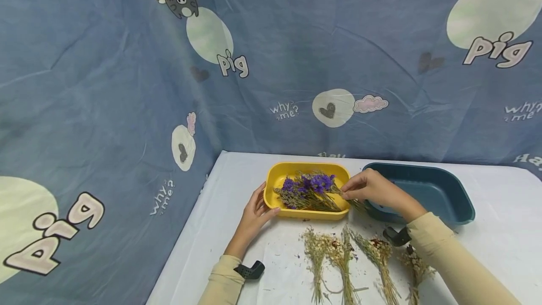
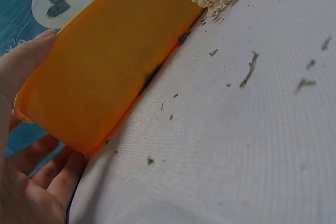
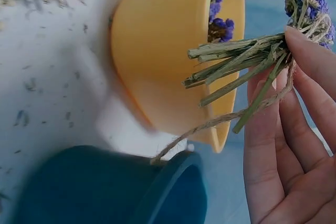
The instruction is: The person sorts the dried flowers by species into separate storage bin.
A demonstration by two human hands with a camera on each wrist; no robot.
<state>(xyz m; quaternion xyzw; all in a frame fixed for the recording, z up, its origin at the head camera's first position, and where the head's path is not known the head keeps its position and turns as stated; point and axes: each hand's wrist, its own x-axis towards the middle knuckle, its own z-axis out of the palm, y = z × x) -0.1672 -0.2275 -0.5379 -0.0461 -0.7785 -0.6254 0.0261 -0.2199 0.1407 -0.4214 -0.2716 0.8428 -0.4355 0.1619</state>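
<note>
In the head view my right hand (image 1: 377, 189) pinches the stems of a small bunch of dried purple flowers (image 1: 319, 181) over the right end of a yellow tray (image 1: 306, 215). The right wrist view shows the cut stems (image 3: 236, 61) between thumb and fingers, with a strand of twine (image 3: 210, 123) hanging from them toward the blue tray's rim. My left hand (image 1: 255, 213) grips the yellow tray's left end, thumb at the near rim and fingers round the end wall (image 2: 79, 93). More dried purple flowers (image 1: 292, 192) lie inside this tray.
A dark blue tray (image 1: 459, 201) stands to the right of the yellow one. Several dried bunches lie in front, among them a pale bunch (image 1: 315, 258) and a cream-and-red bunch (image 1: 381, 253). Plant crumbs dot the white cloth (image 2: 236, 145). A blue printed curtain (image 1: 271, 60) hangs behind.
</note>
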